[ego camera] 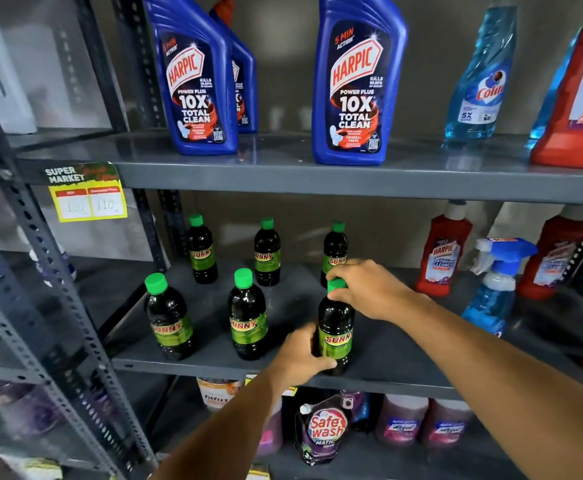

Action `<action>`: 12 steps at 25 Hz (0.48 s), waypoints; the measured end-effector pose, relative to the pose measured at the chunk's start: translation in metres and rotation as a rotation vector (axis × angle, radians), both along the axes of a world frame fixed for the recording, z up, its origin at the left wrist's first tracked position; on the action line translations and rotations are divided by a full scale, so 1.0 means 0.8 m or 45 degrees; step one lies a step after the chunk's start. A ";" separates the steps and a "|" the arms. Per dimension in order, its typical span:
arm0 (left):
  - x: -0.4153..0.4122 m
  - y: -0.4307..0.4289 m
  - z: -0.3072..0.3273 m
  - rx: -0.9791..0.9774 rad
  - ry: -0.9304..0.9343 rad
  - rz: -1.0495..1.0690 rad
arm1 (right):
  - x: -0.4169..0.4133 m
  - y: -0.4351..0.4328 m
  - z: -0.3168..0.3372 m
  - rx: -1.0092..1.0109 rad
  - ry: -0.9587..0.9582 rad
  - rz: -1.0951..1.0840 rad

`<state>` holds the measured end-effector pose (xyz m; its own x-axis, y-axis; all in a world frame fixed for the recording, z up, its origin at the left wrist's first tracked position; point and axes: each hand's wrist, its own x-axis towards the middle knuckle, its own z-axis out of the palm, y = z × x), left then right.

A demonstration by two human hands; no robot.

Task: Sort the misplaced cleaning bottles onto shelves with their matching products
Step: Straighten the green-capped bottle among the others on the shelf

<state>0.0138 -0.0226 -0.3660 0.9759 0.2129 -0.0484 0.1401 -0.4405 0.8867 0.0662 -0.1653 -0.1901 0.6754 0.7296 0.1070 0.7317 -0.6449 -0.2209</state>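
A dark Sunny bottle (335,336) with a green cap stands upright at the front right of the middle shelf (214,367). My left hand (300,355) wraps its lower body from the left. My right hand (366,289) grips its green cap from above. Two more Sunny bottles (169,318) (248,315) stand in the front row to its left, and three others (202,249) line the back row. On the top shelf stand blue Harpic bottles (352,81) and a blue Colin spray (480,74).
Red Harpic bathroom cleaner bottles (442,251) and a blue trigger spray (494,289) stand at the right of the middle shelf. A red bottle (574,91) is at the top right. A Safewash pouch (324,431) and pink bottles fill the bottom shelf. A price tag (87,195) hangs at left.
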 end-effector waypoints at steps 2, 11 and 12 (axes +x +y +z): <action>0.000 -0.002 -0.001 0.016 -0.018 -0.005 | 0.000 -0.005 0.000 0.011 0.004 -0.011; 0.022 0.016 -0.002 0.009 0.066 -0.096 | 0.002 -0.003 -0.010 0.094 0.024 -0.091; 0.020 0.014 0.000 -0.003 0.061 -0.090 | 0.004 -0.004 -0.012 0.100 0.026 -0.100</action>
<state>0.0295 -0.0114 -0.3661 0.9850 0.1435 -0.0955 0.1508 -0.4486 0.8809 0.0692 -0.1681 -0.1999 0.7326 0.6645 0.1476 0.6746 -0.6800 -0.2872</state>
